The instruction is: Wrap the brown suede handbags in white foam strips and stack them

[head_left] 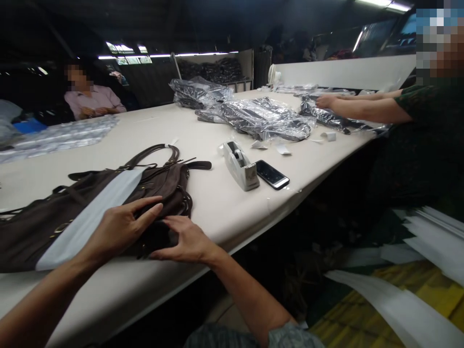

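A dark brown handbag point(163, 183) lies on its side at the table's near left, with looped handles and straps at its far end. A pale paper band point(97, 212) runs across it. My left hand point(121, 224) rests on the bag beside the band, thumb and forefinger stretched out and apart; its other fingers are partly hidden. Around the bag's near right end, my right hand point(188, 239) has its fingers on top and its thumb lower down, gripping the dark fabric. The underside of the bag is hidden.
Right of the bag stand a tape dispenser point(241, 166) and a phone point(271, 174). Plastic-wrapped bags point(264, 116) lie farther back on the white table point(213, 212). A co-worker's hand point(326, 101) touches one at right; another person sits far left. Paper sheets point(391, 299) lie below the table edge.
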Tool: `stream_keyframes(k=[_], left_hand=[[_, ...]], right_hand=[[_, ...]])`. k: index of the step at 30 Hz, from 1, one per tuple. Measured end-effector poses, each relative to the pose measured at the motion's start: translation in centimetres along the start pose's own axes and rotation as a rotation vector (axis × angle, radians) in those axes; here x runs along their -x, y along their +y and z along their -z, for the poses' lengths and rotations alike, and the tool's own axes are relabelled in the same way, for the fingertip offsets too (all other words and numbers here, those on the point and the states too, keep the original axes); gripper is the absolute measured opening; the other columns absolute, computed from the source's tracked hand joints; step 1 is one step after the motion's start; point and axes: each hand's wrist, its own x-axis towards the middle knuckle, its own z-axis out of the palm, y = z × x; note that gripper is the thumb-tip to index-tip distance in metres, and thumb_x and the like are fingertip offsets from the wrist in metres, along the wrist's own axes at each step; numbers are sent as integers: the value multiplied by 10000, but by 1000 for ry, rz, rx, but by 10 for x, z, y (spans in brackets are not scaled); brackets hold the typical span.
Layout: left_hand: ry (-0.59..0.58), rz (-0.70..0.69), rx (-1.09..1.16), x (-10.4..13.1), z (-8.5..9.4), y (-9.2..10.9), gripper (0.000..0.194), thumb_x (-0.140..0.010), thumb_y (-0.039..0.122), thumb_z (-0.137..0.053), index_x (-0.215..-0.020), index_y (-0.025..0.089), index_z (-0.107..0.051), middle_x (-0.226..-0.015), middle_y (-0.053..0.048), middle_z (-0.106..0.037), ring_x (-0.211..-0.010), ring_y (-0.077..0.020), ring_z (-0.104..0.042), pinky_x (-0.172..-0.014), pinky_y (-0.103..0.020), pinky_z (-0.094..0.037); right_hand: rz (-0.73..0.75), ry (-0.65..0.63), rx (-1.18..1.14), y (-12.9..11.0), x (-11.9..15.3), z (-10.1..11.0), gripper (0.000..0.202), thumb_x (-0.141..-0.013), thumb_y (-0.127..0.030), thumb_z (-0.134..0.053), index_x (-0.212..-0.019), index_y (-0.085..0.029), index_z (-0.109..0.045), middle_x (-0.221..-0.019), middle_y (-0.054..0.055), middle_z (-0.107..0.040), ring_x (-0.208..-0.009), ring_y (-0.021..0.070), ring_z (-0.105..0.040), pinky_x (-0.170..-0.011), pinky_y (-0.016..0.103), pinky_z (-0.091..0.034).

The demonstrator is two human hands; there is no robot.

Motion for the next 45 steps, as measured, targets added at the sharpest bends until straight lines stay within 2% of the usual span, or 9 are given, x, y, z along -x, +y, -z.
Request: stream_keyframes(k=[6, 12, 18, 25, 30, 36, 39, 41, 45], left_hand=[[-215, -34, -68, -6, -4, -20, 704, -758, 671, -533, -1278, 205, -622, -705, 30, -676, -503, -128, -499, -536, -208, -415], [-293, -139, 32, -9, 7, -54, 762, -690, 557, -657, -1337, 167, -555, -1240, -55, -671, -1067, -234, -642, -930, -279, -482], [-203, -251, -35, 1, 4, -79, 568, -770, 275, -472, -1318, 168, -580, -1243, -35, -674, -1090, -203, -655, -989, -304, -478], [-77, -739, -246, 11, -6, -124, 494, -929, 152, -309, -1324, 232, -593, -1406, -17, -555, -1315, -161, -508, -1155, -347, -365], [-40, -896, -330, 29, -14, -132, 603, -893, 75, -330, -1458, 257, -436, -1443, -15, -517, -1378, -171, -431, -1185, -385, -330], [-2, -791, -488, 43, -33, -122, 824, -819, 32, -351, -1563, 187, -31, -1578, -116, -281, -1466, -232, -269, -1191, -504, -261], [27, -728, -534, 38, -53, -121, 704, -947, 232, -410, -1561, 146, -78, -1576, -162, -255, -1471, -265, -250, -1189, -513, -244], [30, -673, -533, 28, -65, -119, 700, -963, 378, -453, -1552, 132, -168, -1572, -180, -252, -1473, -287, -240, -1187, -530, -232], [-40, -605, -449, 8, -76, -112, 678, -952, 456, -466, -1513, 113, -299, -1560, -195, -278, -1473, -295, -241, -1195, -557, -188]], right_hand=[[-104, -162, 110, 7, -30, -19, 784, -612, -432, -870, -1266, -149, -545, -1177, 89, -636, -1078, 287, -631, -894, 380, -537], [79, -326, 414, 20, -53, -18, 632, -648, -424, -842, -1158, -143, -599, -1302, 139, -543, -1188, 331, -543, -1028, 469, -431], [-13, -119, 402, 18, -45, -34, 707, -669, -635, -783, -1159, -154, -610, -1165, 103, -569, -1132, 276, -527, -1038, 445, -382], [-241, 18, 283, 9, -41, -45, 121, -796, -302, -720, -821, -214, -640, -748, -48, -612, -730, 123, -550, -703, 221, -392], [-228, 103, 360, 9, -42, -44, 131, -718, -121, -626, -684, -203, -530, -673, -44, -558, -659, 121, -483, -628, 223, -350], [-235, 76, 512, 8, -32, -41, 13, -775, -194, -601, -780, -204, -594, -767, 1, -639, -740, 154, -578, -733, 251, -441], [-99, 145, 550, 5, -18, -36, 328, -781, -195, -619, -1108, -166, -620, -1090, 90, -660, -1029, 211, -600, -946, 327, -465], [70, 160, 606, 3, -11, -35, 581, -792, -146, -580, -1365, -125, -488, -1379, 155, -521, -1302, 244, -455, -1116, 403, -360], [217, -66, 700, 4, -7, -38, 725, -761, -29, -440, -1482, -65, -378, -1560, 158, -331, -1470, 229, -237, -1206, 456, -217]])
